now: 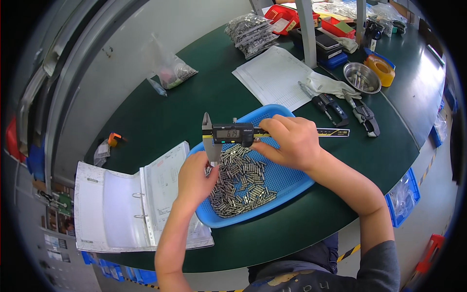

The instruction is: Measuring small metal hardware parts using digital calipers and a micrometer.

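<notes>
My right hand (294, 141) is closed round the beam of a digital caliper (234, 133), which lies level over a blue perforated basket (297, 179). The caliper's jaws point down at its left end. Beside the jaw tips my left hand (195, 179) is closed in a pinch on a small metal pin, mostly hidden by the fingers. Beneath both hands, a heap of short silvery metal pins (238, 182) covers the left and middle part of the basket.
An open ring binder (116, 207) lies left of the basket. Beyond it are paper sheets (275, 75), two micrometers (362, 117), a white glove (331, 83), a steel bowl (362, 77) with pins, an orange tape dispenser (379, 70) and bagged parts (250, 35). A grey post (306, 34) rises at the back.
</notes>
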The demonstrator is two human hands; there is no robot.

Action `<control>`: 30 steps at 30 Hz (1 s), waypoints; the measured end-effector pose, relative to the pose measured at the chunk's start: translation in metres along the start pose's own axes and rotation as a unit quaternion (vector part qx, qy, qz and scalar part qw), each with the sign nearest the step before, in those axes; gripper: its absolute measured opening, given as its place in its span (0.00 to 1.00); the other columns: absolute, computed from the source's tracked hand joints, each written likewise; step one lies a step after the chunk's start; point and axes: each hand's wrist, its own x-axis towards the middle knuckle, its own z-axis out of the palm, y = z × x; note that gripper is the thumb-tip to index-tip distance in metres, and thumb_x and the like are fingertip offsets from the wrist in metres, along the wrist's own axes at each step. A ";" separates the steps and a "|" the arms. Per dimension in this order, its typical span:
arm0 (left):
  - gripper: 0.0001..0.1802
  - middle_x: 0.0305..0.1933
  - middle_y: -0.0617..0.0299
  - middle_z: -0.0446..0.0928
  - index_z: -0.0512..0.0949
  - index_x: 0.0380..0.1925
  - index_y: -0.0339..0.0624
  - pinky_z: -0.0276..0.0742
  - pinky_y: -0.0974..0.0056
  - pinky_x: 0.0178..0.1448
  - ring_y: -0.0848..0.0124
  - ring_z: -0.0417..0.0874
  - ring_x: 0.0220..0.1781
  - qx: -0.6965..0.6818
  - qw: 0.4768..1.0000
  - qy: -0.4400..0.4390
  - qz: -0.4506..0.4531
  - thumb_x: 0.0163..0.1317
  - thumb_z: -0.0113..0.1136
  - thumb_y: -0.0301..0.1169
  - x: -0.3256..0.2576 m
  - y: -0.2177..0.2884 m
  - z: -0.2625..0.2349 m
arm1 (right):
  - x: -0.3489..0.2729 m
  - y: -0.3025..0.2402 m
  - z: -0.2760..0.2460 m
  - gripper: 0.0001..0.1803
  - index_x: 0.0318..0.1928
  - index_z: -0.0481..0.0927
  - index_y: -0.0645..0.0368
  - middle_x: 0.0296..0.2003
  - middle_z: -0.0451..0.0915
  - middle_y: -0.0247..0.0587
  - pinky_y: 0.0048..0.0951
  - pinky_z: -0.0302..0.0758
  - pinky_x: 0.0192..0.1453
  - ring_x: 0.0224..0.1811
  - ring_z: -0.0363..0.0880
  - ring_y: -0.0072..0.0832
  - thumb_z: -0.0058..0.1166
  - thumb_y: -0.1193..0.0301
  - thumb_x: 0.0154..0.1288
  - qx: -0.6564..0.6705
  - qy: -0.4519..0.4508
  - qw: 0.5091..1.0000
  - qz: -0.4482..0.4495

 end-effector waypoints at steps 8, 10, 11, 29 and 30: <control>0.08 0.33 0.64 0.74 0.73 0.34 0.37 0.70 0.69 0.42 0.74 0.74 0.36 -0.780 0.585 0.098 -0.200 0.53 0.52 0.24 -0.010 0.019 -0.002 | 0.003 -0.002 -0.001 0.17 0.29 0.73 0.57 0.18 0.70 0.33 0.25 0.67 0.18 0.17 0.72 0.27 0.61 0.62 0.38 -0.027 0.007 0.999 0.020; 0.08 0.33 0.63 0.74 0.73 0.34 0.37 0.70 0.70 0.43 0.74 0.74 0.36 -0.800 0.560 0.113 -0.183 0.53 0.52 0.24 -0.010 0.019 0.005 | 0.003 -0.003 -0.001 0.19 0.31 0.73 0.57 0.19 0.71 0.33 0.24 0.67 0.18 0.18 0.72 0.28 0.61 0.62 0.38 -0.021 0.000 0.999 0.045; 0.07 0.33 0.63 0.74 0.73 0.34 0.37 0.70 0.70 0.43 0.74 0.74 0.36 -0.815 0.533 0.124 -0.192 0.53 0.53 0.24 -0.010 0.019 0.008 | 0.004 -0.004 -0.001 0.19 0.31 0.73 0.57 0.19 0.71 0.33 0.24 0.67 0.18 0.18 0.72 0.28 0.61 0.62 0.38 -0.015 0.000 0.999 0.037; 0.09 0.38 0.58 0.72 0.72 0.31 0.36 0.67 0.69 0.45 0.72 0.73 0.38 -0.828 0.534 0.132 -0.105 0.48 0.56 0.18 -0.020 0.016 0.018 | 0.007 -0.005 0.004 0.30 0.45 0.70 0.69 0.15 0.63 0.36 0.24 0.61 0.15 0.13 0.63 0.25 0.55 0.76 0.32 0.004 -0.018 0.999 -0.028; 0.09 0.38 0.58 0.72 0.72 0.31 0.35 0.67 0.69 0.45 0.72 0.73 0.39 -0.826 0.538 0.136 -0.097 0.48 0.56 0.18 -0.020 0.017 0.018 | 0.007 -0.004 0.004 0.30 0.45 0.70 0.69 0.15 0.63 0.36 0.24 0.62 0.15 0.13 0.63 0.25 0.55 0.75 0.32 0.007 -0.017 0.999 -0.032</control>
